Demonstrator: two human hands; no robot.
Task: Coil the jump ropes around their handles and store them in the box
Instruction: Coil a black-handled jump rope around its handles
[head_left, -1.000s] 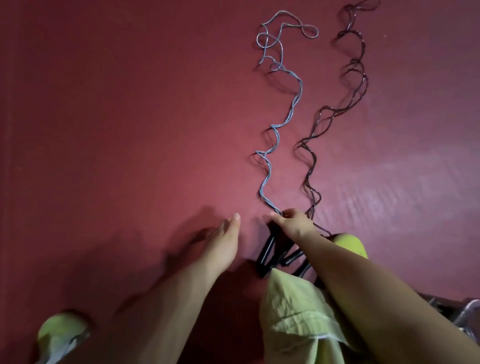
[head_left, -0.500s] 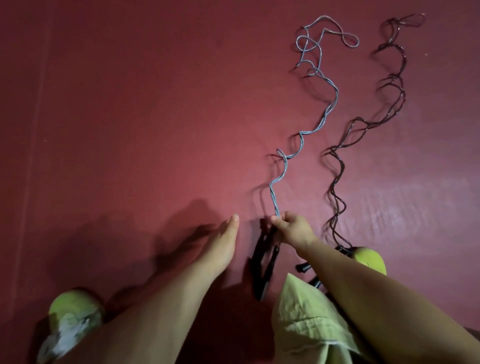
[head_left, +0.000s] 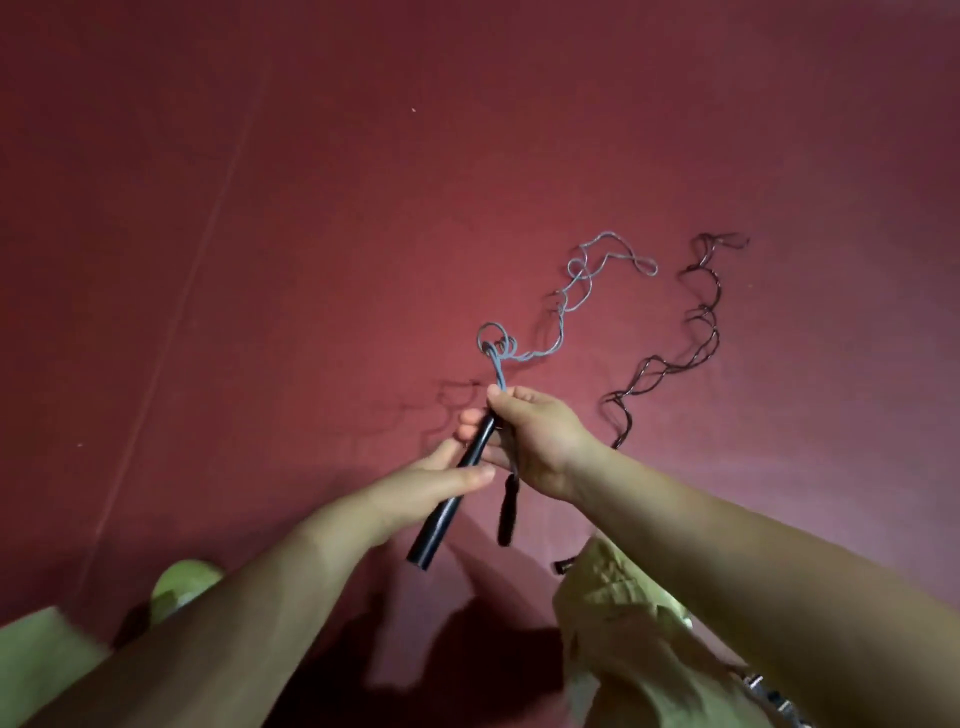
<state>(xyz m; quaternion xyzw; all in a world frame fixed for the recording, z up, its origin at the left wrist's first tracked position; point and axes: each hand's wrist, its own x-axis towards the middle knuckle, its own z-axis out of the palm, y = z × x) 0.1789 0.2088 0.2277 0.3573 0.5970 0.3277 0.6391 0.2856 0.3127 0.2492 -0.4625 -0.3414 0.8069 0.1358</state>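
Black handle held up over the red floor, a smooth glossy cylinder with its long axis diagonal: butt end points near-left, cord end points far-right toward the fingers. Left hand wraps the middle of this handle, thumb laid across the top, fingers curled underneath. Right hand closes round the far end of the handle and pinches the blue-grey rope where it leaves the handle, thumb and forefinger tight on the cord. Second handle, black and matte-looking, hangs near-vertical below the right hand, long axis running near to far, lower end pointing near; blurred, so exact attachment cannot be told. Blue-grey rope is thin, wiry and kinked; it rises from the pinch, makes a few small loops just far of the hands, then trails far-right along the floor in wavy bends to a small end loop. Dark rope, thin, doubled and wavy, lies on the floor right of the blue-grey one, apart from it, running from near the right forearm off to far-right. Floor is flat, matte red with a faint seam line at left. Yellow-green shoe at near-left; pale green creased trouser fabric at near-right under the right arm.
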